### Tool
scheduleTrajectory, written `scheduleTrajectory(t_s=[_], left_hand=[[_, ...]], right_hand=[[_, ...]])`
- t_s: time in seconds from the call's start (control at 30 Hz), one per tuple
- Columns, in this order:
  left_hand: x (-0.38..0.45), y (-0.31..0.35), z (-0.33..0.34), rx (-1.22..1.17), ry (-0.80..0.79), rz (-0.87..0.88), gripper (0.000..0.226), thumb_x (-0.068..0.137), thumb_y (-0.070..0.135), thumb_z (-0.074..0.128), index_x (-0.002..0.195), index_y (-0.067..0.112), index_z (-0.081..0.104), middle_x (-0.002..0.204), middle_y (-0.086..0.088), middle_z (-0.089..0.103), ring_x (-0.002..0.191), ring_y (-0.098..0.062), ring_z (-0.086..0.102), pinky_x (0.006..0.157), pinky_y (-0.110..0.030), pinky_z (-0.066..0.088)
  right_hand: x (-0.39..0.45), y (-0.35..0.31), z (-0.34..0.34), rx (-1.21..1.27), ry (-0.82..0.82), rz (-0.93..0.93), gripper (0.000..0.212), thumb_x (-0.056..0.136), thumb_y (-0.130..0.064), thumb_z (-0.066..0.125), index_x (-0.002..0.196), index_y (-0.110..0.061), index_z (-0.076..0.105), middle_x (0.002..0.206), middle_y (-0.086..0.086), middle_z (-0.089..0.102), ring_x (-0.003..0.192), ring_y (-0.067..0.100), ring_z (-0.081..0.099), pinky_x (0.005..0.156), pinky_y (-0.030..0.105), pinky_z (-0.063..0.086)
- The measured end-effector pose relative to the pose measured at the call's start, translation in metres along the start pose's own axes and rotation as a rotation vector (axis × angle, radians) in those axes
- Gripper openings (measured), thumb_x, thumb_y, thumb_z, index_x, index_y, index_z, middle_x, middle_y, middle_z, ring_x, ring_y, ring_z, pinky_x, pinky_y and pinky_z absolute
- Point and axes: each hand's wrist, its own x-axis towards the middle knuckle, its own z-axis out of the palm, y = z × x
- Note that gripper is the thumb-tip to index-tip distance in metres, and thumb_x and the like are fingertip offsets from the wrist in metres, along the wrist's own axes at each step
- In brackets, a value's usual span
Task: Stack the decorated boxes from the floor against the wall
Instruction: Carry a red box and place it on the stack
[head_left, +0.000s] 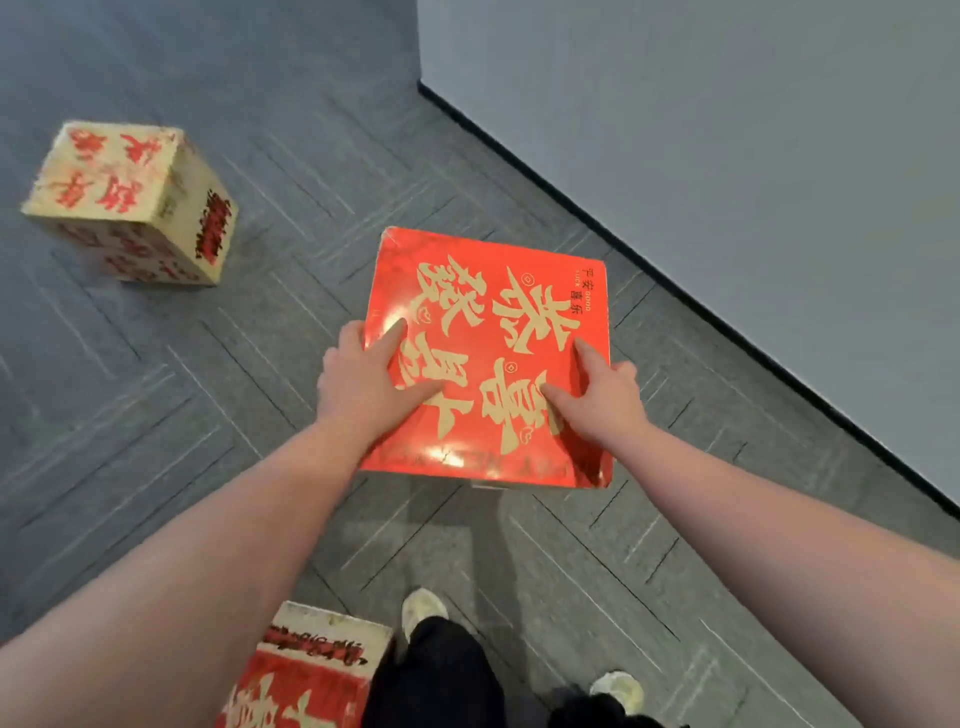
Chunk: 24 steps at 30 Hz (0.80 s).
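Observation:
A red box with gold characters on its top sits at mid-frame, near the grey wall. What it stands on is hidden, apart from a pale sliver under its near edge. My left hand holds its left edge, index finger and thumb lying on the top and the other fingers over the side. My right hand holds the right edge the same way. A cream box with red characters stands on the floor at far left. A third box, red-topped with cream sides, lies by my feet.
Grey carpet tiles cover the floor. A dark baseboard runs diagonally along the foot of the wall from the upper middle to the right edge. My shoes and dark trousers show at the bottom, just right of the third box.

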Motion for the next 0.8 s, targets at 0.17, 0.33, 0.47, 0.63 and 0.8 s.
scheduleTrajectory(t_s=[0.17,0.33,0.47,0.63,0.8], left_hand=[[-0.031,0.14,-0.041,0.063,0.048,0.16,0.089,0.07,0.071,0.063,0.146,0.041,0.026,0.146,-0.005,0.023,0.129,-0.029,0.032,0.104,-0.046,0.038],[-0.084,0.281,-0.058,0.102,0.09,0.322,0.088,0.069,0.069,0.065,0.144,0.04,0.03,0.143,-0.01,0.027,0.126,-0.036,0.038,0.102,-0.047,0.04],[-0.129,0.386,-0.043,0.067,0.09,0.45,0.088,0.068,0.07,0.065,0.144,0.04,0.033,0.145,-0.009,0.028,0.129,-0.033,0.038,0.101,-0.045,0.039],[-0.192,0.505,-0.008,0.063,0.036,0.62,0.089,0.067,0.072,0.064,0.143,0.037,0.036,0.145,-0.011,0.029,0.131,-0.031,0.038,0.104,-0.043,0.037],[-0.239,0.609,0.033,0.083,-0.052,0.776,0.089,0.065,0.075,0.061,0.142,0.037,0.038,0.143,-0.012,0.032,0.131,-0.031,0.039,0.107,-0.041,0.035]], right_hand=[[-0.041,0.046,-0.128,0.098,0.169,0.006,0.078,0.085,-0.052,0.062,0.15,-0.036,0.022,0.128,0.015,0.034,0.124,0.036,0.041,0.108,0.044,0.036],[-0.097,0.117,-0.25,0.124,0.33,0.002,0.078,0.084,-0.052,0.063,0.15,-0.031,0.027,0.129,0.02,0.038,0.124,0.037,0.041,0.11,0.041,0.034],[-0.14,0.193,-0.33,0.181,0.451,0.057,0.078,0.084,-0.054,0.061,0.149,-0.03,0.028,0.132,0.018,0.04,0.125,0.035,0.039,0.11,0.042,0.033],[-0.207,0.291,-0.406,0.239,0.571,0.173,0.074,0.086,-0.051,0.061,0.149,-0.03,0.029,0.132,0.016,0.037,0.125,0.035,0.04,0.112,0.041,0.032],[-0.264,0.377,-0.458,0.301,0.671,0.298,0.071,0.084,-0.054,0.061,0.145,-0.03,0.035,0.129,0.014,0.043,0.125,0.032,0.038,0.11,0.041,0.034]])
